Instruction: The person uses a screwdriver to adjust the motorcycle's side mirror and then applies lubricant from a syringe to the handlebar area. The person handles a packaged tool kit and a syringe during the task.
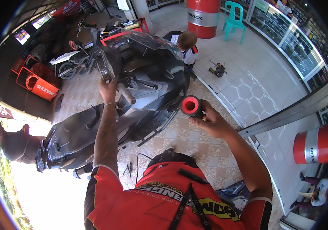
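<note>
A grey and black scooter (148, 97) stands in front of me. My left hand (108, 92) is closed at the lower end of its dark side mirror (108, 65); the fingertips are partly hidden. Just right of that hand, a greyish handlebar end (126, 94) sticks out toward me. My right hand (211, 119), raised apart from the scooter on its right, grips a short black cylinder with a red hollow inside (190, 105). The cylinder's open end faces up toward me, and fingers and thumb wrap its side.
Beyond the scooter, a person (187, 42) crouches low. Pliers (127, 168) lie on the floor by my feet. A small dark device (218, 70) sits on the pale tiles, past a raised floor edge. Red drums (202, 19), a green chair (234, 19) and another motorcycle (72, 63) stand around.
</note>
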Demonstrator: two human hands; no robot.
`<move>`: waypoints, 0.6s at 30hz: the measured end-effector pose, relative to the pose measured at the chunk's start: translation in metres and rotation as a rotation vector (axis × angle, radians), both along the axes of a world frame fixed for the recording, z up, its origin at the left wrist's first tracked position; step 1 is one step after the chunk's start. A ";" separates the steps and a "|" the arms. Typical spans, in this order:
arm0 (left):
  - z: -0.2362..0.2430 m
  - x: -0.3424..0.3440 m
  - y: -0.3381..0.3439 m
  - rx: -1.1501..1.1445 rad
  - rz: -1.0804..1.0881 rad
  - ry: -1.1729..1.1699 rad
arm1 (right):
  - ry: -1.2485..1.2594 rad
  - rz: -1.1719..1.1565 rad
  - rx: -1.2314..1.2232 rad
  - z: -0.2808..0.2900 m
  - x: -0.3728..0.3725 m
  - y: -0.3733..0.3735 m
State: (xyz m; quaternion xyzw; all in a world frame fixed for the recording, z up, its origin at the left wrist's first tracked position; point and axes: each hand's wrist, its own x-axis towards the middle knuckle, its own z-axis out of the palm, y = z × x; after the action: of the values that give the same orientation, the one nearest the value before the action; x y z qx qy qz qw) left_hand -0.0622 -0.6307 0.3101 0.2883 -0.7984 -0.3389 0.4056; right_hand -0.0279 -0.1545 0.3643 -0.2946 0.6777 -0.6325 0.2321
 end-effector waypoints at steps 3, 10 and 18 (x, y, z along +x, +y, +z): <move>0.008 0.001 0.008 0.041 -0.044 0.011 | -0.024 0.006 -0.114 -0.018 -0.020 -0.019; -0.012 0.001 -0.004 0.114 -0.278 0.223 | -0.145 -0.114 -0.067 -0.063 -0.065 -0.035; -0.077 0.013 -0.048 0.692 -0.439 0.278 | -0.442 -0.639 -0.064 -0.215 -0.084 0.021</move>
State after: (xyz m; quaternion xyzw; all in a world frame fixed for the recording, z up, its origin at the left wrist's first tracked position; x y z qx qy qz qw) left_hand -0.0491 -0.6789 0.2334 0.1822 -0.6178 -0.7007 0.3069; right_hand -0.1115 -0.1335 0.1490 0.0675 0.6489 -0.7420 0.1545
